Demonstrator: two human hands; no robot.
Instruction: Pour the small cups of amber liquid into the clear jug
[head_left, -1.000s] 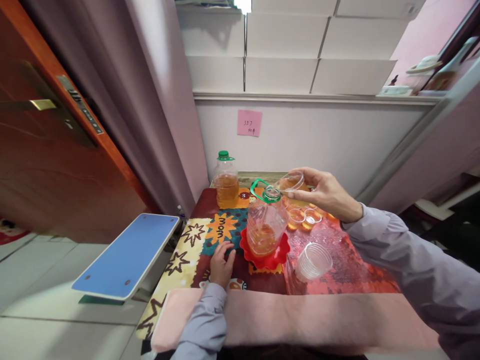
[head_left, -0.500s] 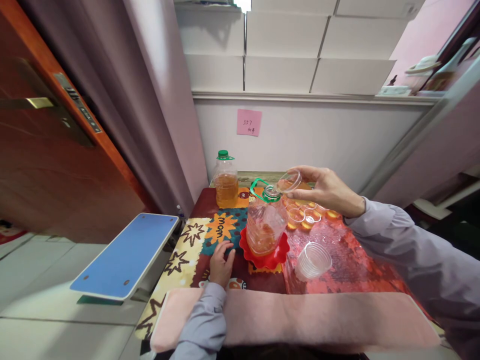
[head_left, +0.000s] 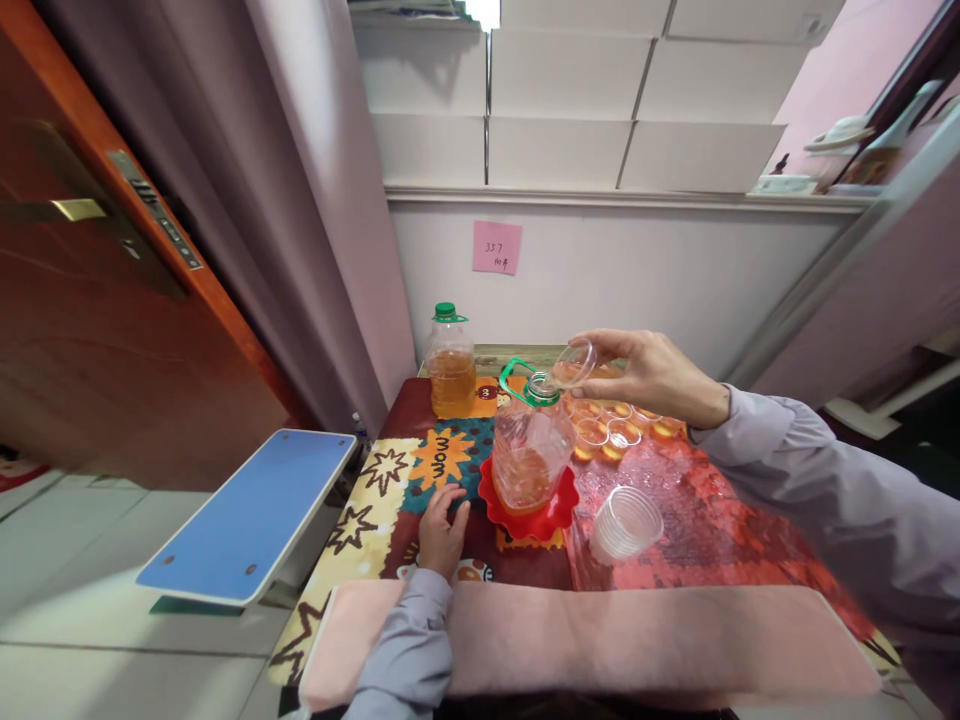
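Observation:
My right hand (head_left: 649, 375) grips a clear plastic cup (head_left: 574, 364), tilted to the left over the mouth of an uncapped plastic jug (head_left: 529, 450) with a green ring handle. Amber liquid fills the bottom of that jug, which stands in a red scalloped dish (head_left: 556, 515). Left of the dish, my left hand (head_left: 442, 530) rests on the patterned tablecloth, fingers loosely apart and holding nothing. Several clear cups (head_left: 611, 435) with amber liquid stand behind and right of the jug. In front of them lies a stack of nested clear cups (head_left: 628, 522).
A second jug (head_left: 452, 375) with a green cap, partly full of amber liquid, stands at the table's back left. A pink padded strip (head_left: 585, 640) covers the near edge. Left of the table is a blue board (head_left: 251, 510); a wall with a pink note (head_left: 497, 247) rises behind.
The cup in my right hand has moved very slightly left and stays tilted at the jug's mouth. My left hand has stayed in place.

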